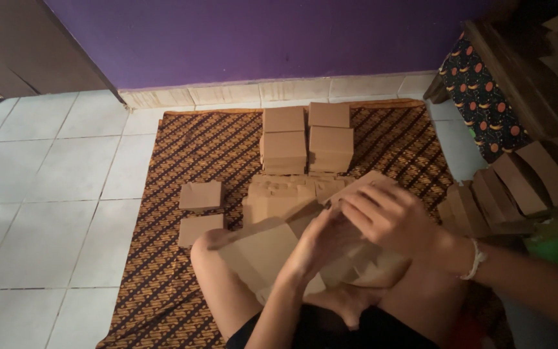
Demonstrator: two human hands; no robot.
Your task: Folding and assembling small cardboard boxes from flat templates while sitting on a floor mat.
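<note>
Two hands work on one cardboard box (356, 194) above the person's lap, near the middle of the patterned cloth (195, 155). The left hand (321, 242) presses it from below, the right hand (389, 216) has its fingers (363, 207) curled around its top. At 12 o'clock four folded stacks (306, 139) stand ready, two more boxes (200, 210) lie at 9 o'clock. At 3 o'clock a row of flat blanks (518, 187) remains unfolded, I judge.

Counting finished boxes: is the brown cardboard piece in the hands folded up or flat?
Partly folded: brown cardboard piece lies flat over the knee, while both hands, left hand and right hand, bend its far end.
</note>
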